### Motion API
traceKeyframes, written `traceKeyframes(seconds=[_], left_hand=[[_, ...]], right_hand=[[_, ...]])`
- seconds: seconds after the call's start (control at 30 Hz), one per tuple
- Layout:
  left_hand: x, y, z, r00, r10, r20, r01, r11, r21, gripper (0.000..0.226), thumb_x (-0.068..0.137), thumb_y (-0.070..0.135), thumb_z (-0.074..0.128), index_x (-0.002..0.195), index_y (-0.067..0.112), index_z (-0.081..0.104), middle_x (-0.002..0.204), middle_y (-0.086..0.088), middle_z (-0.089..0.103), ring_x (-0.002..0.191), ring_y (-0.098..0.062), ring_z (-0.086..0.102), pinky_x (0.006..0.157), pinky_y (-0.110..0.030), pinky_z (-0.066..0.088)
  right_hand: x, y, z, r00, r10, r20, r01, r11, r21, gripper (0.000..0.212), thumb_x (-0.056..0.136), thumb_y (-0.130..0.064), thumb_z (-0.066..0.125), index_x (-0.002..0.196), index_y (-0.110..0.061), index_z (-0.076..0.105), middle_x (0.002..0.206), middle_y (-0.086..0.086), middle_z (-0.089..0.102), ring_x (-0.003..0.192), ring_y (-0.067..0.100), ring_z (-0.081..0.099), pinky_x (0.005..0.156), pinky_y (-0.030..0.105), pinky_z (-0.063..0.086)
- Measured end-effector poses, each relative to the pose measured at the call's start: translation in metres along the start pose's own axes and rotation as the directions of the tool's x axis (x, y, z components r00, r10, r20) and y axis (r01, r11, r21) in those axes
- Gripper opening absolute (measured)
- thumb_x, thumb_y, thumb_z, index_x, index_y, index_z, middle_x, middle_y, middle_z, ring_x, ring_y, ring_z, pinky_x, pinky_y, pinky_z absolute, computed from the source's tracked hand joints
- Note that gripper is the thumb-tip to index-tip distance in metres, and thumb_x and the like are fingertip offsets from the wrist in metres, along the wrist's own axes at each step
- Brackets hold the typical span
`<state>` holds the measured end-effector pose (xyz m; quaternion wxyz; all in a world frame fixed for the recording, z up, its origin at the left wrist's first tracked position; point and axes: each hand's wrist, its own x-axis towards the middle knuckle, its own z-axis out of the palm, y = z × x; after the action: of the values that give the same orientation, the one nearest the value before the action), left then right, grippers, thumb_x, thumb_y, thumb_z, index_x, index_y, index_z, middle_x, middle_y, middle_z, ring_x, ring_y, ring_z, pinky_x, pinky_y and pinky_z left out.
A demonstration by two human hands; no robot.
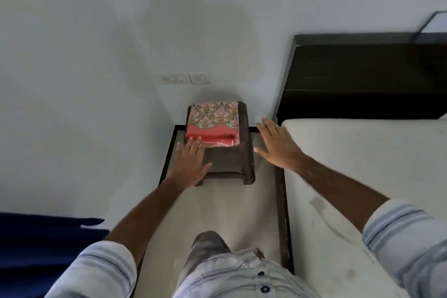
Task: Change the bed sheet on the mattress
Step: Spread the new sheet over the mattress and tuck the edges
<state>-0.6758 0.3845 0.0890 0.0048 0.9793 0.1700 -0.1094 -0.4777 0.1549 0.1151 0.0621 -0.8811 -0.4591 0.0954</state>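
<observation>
With the mattress point(362, 164) already bare, reaching for the folded sheet point(212, 124) on the stool point(232, 162) beside the bed. Left hand point(189, 161) spread, fingertips at sheet's near edge; right hand point(278, 145) spread, empty, hovering alongside, likely to flank and lift.

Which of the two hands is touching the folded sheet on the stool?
The left hand: its fingertips rest on the folded sheet's near edge. The right hand hangs open beside the stool, touching nothing.

patterned cloth sheet point(212, 123), dark wooden stool point(227, 162)
</observation>
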Motion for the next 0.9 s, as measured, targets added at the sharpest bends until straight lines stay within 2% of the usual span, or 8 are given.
traceKeyframes(seconds=[0.27, 0.43, 0.5, 0.57, 0.63, 0.77, 0.83, 0.9], left_hand=[[0.148, -0.069, 0.044, 0.988, -0.112, 0.109, 0.143, 0.932, -0.334, 0.062, 0.1, 0.043, 0.051, 0.153, 0.018, 0.03, 0.163, -0.01, 0.029, 0.151, -0.031, 0.024, 0.118, -0.064, 0.022], [0.242, -0.115, 0.088, 0.949, -0.157, 0.272, 0.285, 0.796, -0.534, 0.059, 0.096, 0.029, 0.061, 0.148, 0.014, 0.039, 0.152, -0.012, 0.04, 0.14, -0.032, 0.04, 0.112, -0.056, 0.039], [0.275, -0.135, 0.114, 0.906, -0.187, 0.38, 0.399, 0.68, -0.615, 0.056, 0.092, 0.028, 0.062, 0.144, 0.017, 0.043, 0.138, -0.007, 0.048, 0.127, -0.03, 0.051, 0.102, -0.053, 0.049], [0.297, -0.15, 0.143, 0.874, -0.205, 0.441, 0.477, 0.541, -0.693, 0.053, 0.083, 0.035, 0.058, 0.134, 0.029, 0.047, 0.127, 0.003, 0.055, 0.115, -0.024, 0.062, 0.086, -0.047, 0.059], [0.316, -0.161, 0.173, 0.861, -0.233, 0.451, 0.507, 0.432, -0.746, 0.041, 0.085, 0.034, 0.056, 0.126, 0.033, 0.05, 0.116, 0.005, 0.062, 0.105, -0.018, 0.067, 0.076, -0.039, 0.062], [0.337, -0.161, 0.186, 0.834, -0.275, 0.479, 0.541, 0.231, -0.809, 0.021, 0.1, 0.019, 0.059, 0.119, 0.026, 0.059, 0.112, -0.007, 0.069, 0.098, -0.031, 0.073, 0.075, -0.051, 0.063], [0.345, -0.164, 0.188, 0.763, -0.343, 0.548, 0.622, 0.157, -0.767, 0.021, 0.096, 0.027, 0.064, 0.117, 0.024, 0.062, 0.11, -0.005, 0.071, 0.095, -0.03, 0.074, 0.076, -0.051, 0.063], [0.349, -0.166, 0.183, 0.706, -0.372, 0.602, 0.679, 0.114, -0.725, 0.036, 0.097, 0.04, 0.064, 0.125, 0.018, 0.062, 0.114, -0.005, 0.071, 0.097, -0.027, 0.073, 0.082, -0.048, 0.062]], right_hand=[[0.155, 0.032, 0.049, 0.985, -0.009, 0.174, 0.0, 0.999, 0.051, 0.083, 0.097, -0.049, 0.054, 0.16, -0.019, 0.009, 0.168, 0.008, 0.004, 0.154, 0.028, 0.006, 0.123, 0.051, 0.006], [0.253, 0.033, 0.11, 0.915, 0.105, 0.391, -0.22, 0.939, 0.263, 0.081, 0.095, -0.045, 0.058, 0.158, -0.018, 0.014, 0.165, 0.009, 0.016, 0.152, 0.028, 0.016, 0.123, 0.051, 0.019], [0.292, 0.042, 0.146, 0.862, 0.183, 0.472, -0.393, 0.829, 0.397, 0.079, 0.088, -0.049, 0.062, 0.154, -0.027, 0.024, 0.156, 0.003, 0.036, 0.144, 0.027, 0.036, 0.113, 0.05, 0.04], [0.318, 0.045, 0.166, 0.822, 0.241, 0.516, -0.517, 0.696, 0.498, 0.06, 0.087, -0.041, 0.065, 0.141, -0.029, 0.042, 0.132, -0.007, 0.056, 0.12, 0.017, 0.059, 0.088, 0.034, 0.058], [0.341, 0.046, 0.181, 0.809, 0.262, 0.526, -0.564, 0.596, 0.571, 0.032, 0.093, -0.014, 0.064, 0.124, -0.02, 0.057, 0.11, -0.01, 0.06, 0.094, 0.009, 0.063, 0.067, 0.017, 0.055], [0.368, 0.049, 0.208, 0.73, 0.291, 0.618, -0.683, 0.322, 0.656, 0.025, 0.092, -0.011, 0.068, 0.106, -0.031, 0.061, 0.113, 0.0, 0.068, 0.102, 0.021, 0.069, 0.086, 0.04, 0.06], [0.375, 0.05, 0.208, 0.667, 0.307, 0.679, -0.74, 0.165, 0.652, 0.027, 0.093, -0.017, 0.069, 0.116, -0.024, 0.057, 0.115, 0.0, 0.066, 0.105, 0.022, 0.067, 0.084, 0.035, 0.059], [0.376, 0.055, 0.206, 0.601, 0.296, 0.742, -0.779, 0.01, 0.627, 0.03, 0.095, -0.019, 0.066, 0.122, -0.018, 0.054, 0.104, -0.005, 0.064, 0.09, 0.013, 0.066, 0.064, 0.021, 0.056]])
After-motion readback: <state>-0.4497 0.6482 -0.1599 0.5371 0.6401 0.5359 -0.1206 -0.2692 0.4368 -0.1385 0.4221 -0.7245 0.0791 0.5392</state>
